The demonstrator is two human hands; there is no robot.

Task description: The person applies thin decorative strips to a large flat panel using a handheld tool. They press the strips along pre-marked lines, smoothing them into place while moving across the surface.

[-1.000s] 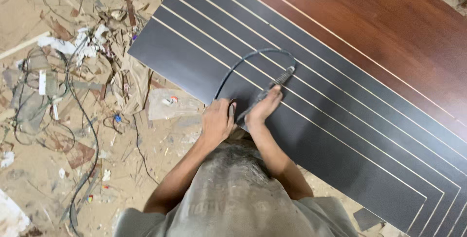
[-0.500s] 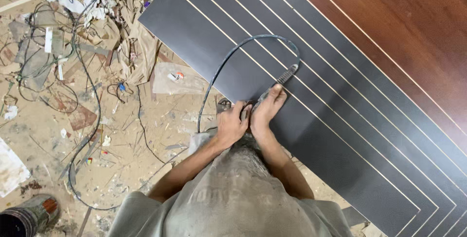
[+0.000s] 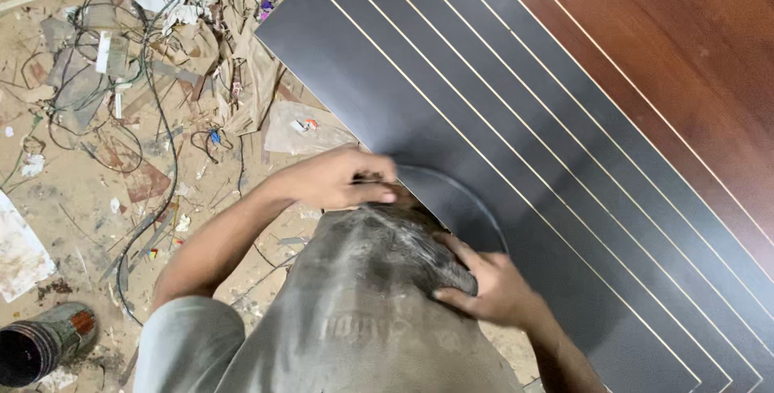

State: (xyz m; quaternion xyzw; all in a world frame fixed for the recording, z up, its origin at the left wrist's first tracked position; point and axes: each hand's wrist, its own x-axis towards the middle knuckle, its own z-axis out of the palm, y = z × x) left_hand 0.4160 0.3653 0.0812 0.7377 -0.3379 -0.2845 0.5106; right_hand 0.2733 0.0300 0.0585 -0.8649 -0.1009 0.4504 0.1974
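Hands work at the near edge of a dark grey laminate panel (image 3: 387,95) cut with thin pale grooves. A black cable (image 3: 476,199) arcs across the panel just beyond them. The left hand (image 3: 339,177) curls over something small at that edge; its grasp looks closed, though what it holds is hidden. The right hand (image 3: 492,284) rests fingers-spread against the person's grey-clad knee (image 3: 379,280), gripping nothing visible. The panel looks broad, stiff and smooth-faced, probably heavy and slippery, best gripped along its long edges. Wire scraps (image 3: 105,79) litter the dusty floor left of the panel.
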